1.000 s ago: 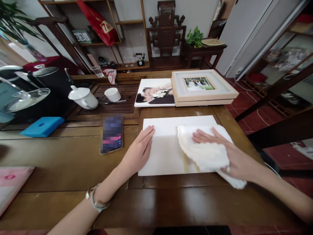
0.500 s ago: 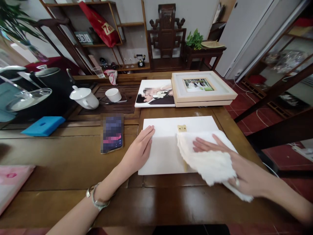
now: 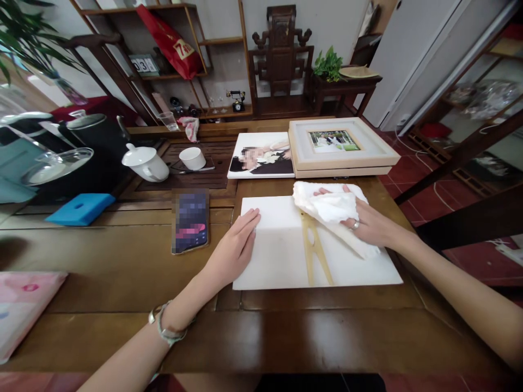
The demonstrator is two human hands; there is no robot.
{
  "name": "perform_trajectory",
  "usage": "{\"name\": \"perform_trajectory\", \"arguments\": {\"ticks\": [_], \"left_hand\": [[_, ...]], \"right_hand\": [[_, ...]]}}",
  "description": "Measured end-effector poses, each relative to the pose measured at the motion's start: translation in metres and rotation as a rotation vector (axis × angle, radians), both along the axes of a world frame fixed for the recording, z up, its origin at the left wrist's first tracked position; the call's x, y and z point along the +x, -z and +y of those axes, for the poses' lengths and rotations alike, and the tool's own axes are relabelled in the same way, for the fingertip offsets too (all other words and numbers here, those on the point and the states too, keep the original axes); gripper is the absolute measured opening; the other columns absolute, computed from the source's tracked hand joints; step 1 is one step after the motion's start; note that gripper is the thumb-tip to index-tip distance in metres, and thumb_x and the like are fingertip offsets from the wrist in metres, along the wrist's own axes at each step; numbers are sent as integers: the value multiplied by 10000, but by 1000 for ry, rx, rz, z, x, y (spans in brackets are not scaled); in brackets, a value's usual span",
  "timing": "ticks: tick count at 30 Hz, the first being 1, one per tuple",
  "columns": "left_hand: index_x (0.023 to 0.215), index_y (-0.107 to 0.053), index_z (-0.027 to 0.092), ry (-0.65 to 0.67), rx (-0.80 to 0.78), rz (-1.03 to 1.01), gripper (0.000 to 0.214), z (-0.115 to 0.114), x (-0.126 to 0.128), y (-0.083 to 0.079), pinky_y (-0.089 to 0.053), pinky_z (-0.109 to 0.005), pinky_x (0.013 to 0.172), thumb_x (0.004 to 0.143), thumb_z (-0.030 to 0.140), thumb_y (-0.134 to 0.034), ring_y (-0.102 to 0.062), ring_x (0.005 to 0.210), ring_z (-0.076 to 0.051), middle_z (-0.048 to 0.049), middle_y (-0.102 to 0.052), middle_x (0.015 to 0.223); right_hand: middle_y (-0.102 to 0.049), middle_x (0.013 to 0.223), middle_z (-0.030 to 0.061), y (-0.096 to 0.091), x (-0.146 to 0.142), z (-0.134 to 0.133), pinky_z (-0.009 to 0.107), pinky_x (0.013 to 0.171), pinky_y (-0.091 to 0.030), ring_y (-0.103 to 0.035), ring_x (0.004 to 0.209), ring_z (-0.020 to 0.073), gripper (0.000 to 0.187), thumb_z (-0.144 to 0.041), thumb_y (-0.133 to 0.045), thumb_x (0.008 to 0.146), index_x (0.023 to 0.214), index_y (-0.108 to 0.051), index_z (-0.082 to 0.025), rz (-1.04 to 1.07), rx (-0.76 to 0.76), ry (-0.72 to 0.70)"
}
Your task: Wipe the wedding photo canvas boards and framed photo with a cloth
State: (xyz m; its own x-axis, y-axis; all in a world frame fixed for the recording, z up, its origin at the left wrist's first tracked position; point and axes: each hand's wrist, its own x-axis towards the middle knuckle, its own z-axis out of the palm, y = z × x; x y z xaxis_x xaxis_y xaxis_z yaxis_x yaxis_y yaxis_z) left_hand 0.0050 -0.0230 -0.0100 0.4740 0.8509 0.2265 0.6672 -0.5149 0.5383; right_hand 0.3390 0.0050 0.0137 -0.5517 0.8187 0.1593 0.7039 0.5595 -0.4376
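Note:
A white frame back (image 3: 278,256) lies face down on the wooden table (image 3: 122,283), with a pale wooden stand (image 3: 315,250) fixed to it. My left hand (image 3: 235,249) rests flat on the board's left edge, fingers stretched out. My right hand (image 3: 365,220) presses a crumpled white cloth (image 3: 329,209) onto the board's far right corner, fingers over the cloth. A ring shows on that hand.
Behind the board lie a photo print (image 3: 261,158) and a boxed picture frame (image 3: 341,147). A phone (image 3: 190,220) lies to the left. Farther left stand a white teapot (image 3: 145,162), a cup (image 3: 192,158), a blue pad (image 3: 79,208) and pots. A pink cloth (image 3: 24,305) is near left.
My right hand has slid the cloth from the board's near right side up to its far right corner, uncovering the wooden stand. My left hand has stayed put.

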Motion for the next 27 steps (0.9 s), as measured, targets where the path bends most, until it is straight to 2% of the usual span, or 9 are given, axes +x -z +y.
{"name": "perform_trajectory", "arguments": {"ticks": [2,4,10,13,16,21,23,25,27], "left_hand": [[1432,-445,165,0,1,-6,442,0,0,0,-279,-487,1203,1014,225,-315,-327,1449,-230,-113,-411,1532],[1432,-445,176,2,2,-9,440,0,0,1,-281,-493,1202,1013,223,-317,-329,1448,-231,-107,-412,1532],[1425,-452,146,-4,-3,-6,439,0,1,1,-281,-485,1204,1016,216,-310,-322,1451,-231,-124,-408,1532],[1430,-445,158,-7,-1,1,440,0,1,1,-284,-501,1200,1016,209,-308,-323,1451,-234,-118,-410,1532],[1433,-446,176,-9,0,7,441,0,1,0,-287,-501,1199,1014,211,-311,-327,1449,-231,-110,-419,1527],[1435,-443,179,-7,-3,2,441,0,0,0,-284,-489,1202,1015,220,-315,-325,1450,-228,-102,-411,1534],[1435,-444,180,-6,-3,0,441,0,0,0,-280,-488,1204,1015,223,-316,-328,1449,-229,-102,-413,1533],[1432,-446,168,-8,0,-1,442,0,0,0,-278,-479,1206,1015,226,-314,-333,1446,-228,-108,-417,1529],[1429,-449,149,-9,1,1,443,0,0,0,-277,-471,1208,1015,229,-312,-336,1445,-228,-117,-415,1529]], "right_hand": [[-405,1545,-27,-1,0,-1,588,1212,-71,-251,1467,267,550,-298,-401,944,1487,-358,-365,-45,30,-13],[-379,1560,-12,-4,1,-14,607,1204,-52,-265,1461,281,618,-251,-447,899,1499,-336,-348,-76,48,-64],[-277,1604,38,-18,8,-99,632,1197,-81,-257,1454,342,730,-333,-513,861,1541,-252,-291,-117,-48,-112],[-301,1593,12,-22,11,-118,607,1207,-109,-272,1444,351,727,-371,-542,858,1532,-275,-321,-122,-89,-99],[-330,1577,-34,-19,13,-99,579,1214,-115,-297,1436,335,695,-315,-546,844,1503,-331,-374,-122,-93,-89],[-388,1550,-6,-9,11,-24,654,1179,-106,-243,1458,312,635,-265,-501,869,1482,-374,-369,-150,-12,-10],[-395,1547,12,-9,7,-5,669,1168,-113,-235,1462,303,586,-257,-485,888,1461,-414,-355,-164,15,-3],[-374,1556,27,-11,3,-2,669,1167,-109,-229,1464,302,580,-236,-493,879,1449,-439,-330,-170,29,-19],[-359,1560,46,-15,0,-17,668,1168,-121,-235,1462,312,611,-219,-517,850,1451,-445,-298,-173,21,-51]]}}
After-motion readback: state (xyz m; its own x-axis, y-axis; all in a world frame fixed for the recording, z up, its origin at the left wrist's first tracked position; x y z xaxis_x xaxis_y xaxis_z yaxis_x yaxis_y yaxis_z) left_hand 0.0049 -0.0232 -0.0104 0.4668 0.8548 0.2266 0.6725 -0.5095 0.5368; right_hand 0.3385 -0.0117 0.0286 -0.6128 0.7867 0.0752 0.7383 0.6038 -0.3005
